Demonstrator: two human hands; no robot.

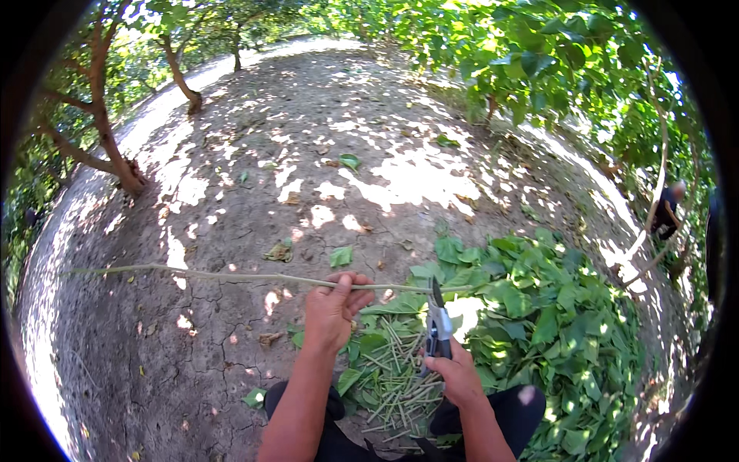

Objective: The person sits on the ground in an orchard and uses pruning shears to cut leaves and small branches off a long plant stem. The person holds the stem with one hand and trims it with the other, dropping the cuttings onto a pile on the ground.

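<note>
A long, thin, leafless green stem [231, 276] stretches sideways in front of me, pinched between the thumb and fingers of my left hand [335, 309] near its right part. My right hand [456, 372] grips bypass pruning shears [439, 326] by the handles. Their blades point up and meet the stem to the right of my left hand; whether they have cut into it I cannot tell. Below the shears, between my knees, lies a pile of short cut stem pieces [398, 369]. Beside it on the right spreads a large heap of broad green leaves [554, 329].
Cracked dry soil [173, 346] with sun patches surrounds me. Trees with brown trunks [112, 150] rise at the left. Leafy branches [519, 52] hang at the upper right. A person in dark clothing [667, 211] is partly visible at the far right, behind a slanting branch [658, 167].
</note>
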